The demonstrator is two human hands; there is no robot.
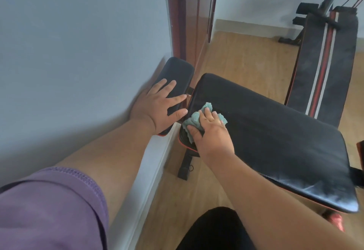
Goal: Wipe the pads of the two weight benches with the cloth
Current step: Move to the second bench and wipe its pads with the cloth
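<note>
Nearest, the right hand (212,137) presses the cloth (197,121) under flat fingers onto the long pad's (275,141) left end, unwiped length stretching right, while the left hand (157,108) rests splayed on the small pad (175,70).

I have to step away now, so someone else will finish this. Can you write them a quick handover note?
Left hand: flat and open on the small pad, bracing.
Right hand: pressing the teal cloth on the near bench's large pad, at its end nearest the small pad.
Done: cannot tell how much is wiped.
Left: rest of this bench, then the striped bench behind it.
</note>
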